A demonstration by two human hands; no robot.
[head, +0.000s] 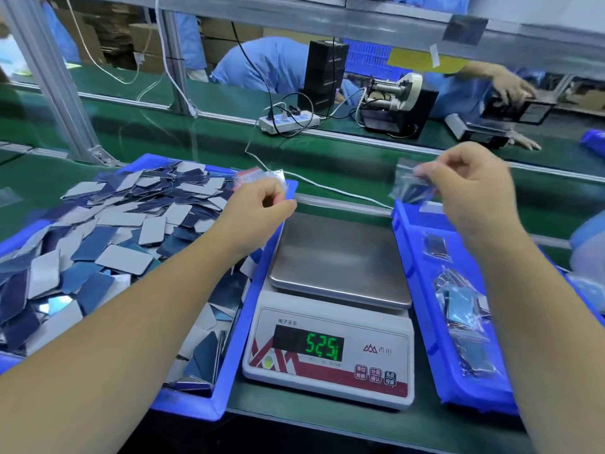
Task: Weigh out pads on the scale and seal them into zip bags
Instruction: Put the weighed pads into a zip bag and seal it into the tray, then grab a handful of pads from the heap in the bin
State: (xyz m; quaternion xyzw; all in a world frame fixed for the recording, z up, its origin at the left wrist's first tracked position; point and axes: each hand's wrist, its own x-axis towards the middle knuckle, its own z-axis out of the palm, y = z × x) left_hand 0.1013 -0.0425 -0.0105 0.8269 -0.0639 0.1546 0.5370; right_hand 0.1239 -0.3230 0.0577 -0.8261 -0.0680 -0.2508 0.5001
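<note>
- R hand (471, 188): fingers curled, pinching 1 clear zip bag (411, 188) w/ dark pads inside; bag hangs above far end of R blue bin (422, 276), long axis approx. left-right.
- L hand (262, 204): fingers curled at far-right corner of L blue bin (229, 381); what it holds, cannot tell.
- L bin: loose pads (124, 257) heaped, pointing all ways; uncountable.
- Scale (330, 342) between the 2 bins; steel pan bare.
- R bin: several filled bags (465, 309); exact no. unclear.
</note>
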